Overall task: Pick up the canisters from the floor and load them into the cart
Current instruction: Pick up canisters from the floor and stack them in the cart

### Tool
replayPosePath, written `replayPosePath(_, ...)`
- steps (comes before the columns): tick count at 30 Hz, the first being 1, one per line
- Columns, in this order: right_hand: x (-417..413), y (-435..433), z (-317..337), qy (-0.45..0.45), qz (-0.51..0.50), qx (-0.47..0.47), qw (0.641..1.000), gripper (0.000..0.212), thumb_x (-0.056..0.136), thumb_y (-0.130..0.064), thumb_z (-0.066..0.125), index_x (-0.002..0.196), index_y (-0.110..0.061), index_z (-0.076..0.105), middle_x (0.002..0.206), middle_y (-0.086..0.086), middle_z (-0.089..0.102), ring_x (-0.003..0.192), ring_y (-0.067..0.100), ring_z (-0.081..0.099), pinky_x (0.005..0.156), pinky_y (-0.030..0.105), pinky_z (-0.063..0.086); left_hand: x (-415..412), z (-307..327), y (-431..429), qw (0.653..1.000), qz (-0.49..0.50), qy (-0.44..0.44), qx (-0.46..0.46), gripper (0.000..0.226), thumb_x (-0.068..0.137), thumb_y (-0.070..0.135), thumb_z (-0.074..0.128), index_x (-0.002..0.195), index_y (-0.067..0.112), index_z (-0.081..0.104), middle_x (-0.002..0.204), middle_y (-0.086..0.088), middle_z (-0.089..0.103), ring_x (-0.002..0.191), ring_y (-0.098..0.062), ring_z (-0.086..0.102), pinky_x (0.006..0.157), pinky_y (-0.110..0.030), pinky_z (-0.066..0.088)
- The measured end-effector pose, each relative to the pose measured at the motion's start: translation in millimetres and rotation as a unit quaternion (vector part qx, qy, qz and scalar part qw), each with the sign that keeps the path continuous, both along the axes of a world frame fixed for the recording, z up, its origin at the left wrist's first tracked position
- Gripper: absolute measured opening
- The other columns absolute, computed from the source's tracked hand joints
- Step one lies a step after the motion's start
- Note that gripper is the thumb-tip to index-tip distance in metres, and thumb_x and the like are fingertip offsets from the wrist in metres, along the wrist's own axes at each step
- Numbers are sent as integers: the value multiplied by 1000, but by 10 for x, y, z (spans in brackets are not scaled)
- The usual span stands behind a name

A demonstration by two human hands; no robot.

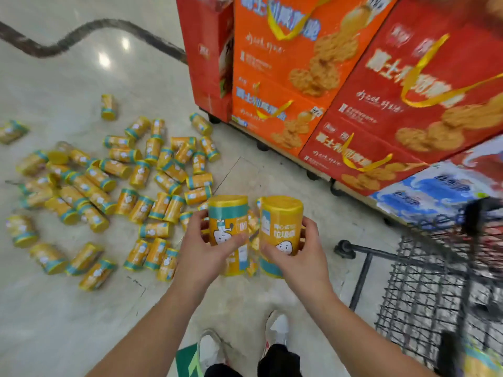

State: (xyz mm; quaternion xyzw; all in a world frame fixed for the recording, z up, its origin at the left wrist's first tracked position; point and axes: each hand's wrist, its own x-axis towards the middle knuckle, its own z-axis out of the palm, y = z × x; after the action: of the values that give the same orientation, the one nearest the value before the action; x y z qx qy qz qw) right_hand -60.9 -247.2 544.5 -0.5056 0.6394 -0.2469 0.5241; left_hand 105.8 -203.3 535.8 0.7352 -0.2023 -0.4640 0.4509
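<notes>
- One upright canister (227, 227) is gripped in the left hand (201, 251), a second canister (281, 227) beside it in the right hand (296, 254), fingers (309, 227) curled round each.
- The cart (424, 281) is seen right of the fingers, nearest the right hand, open floor (340, 213) between.
- Scattered canisters (109, 186) are left lying to the left.

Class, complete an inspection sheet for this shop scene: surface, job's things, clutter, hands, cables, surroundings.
Surface: glossy pale floor, dark wavy inlay.
Job's things: many yellow canisters lying scattered on it; wire cart at right.
Clutter: green object by the shoes, unclear.
Hands: left hand grips left canister; right hand grips right canister; both upright.
Cables: nothing seen.
Surroundings: stacked orange and red boxes.
</notes>
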Motion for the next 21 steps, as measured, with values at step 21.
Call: replayPosePath(21,-4570,119,767,73,-183,49,979,41,66,-26,85,96,-28,58,88,-11,71,74,2,69,71,29,58,-4597,795,-575,953,-299,-39,26,54,66,25,86,108,29,51,100,9,68,85,-3,65,79,-31,55)
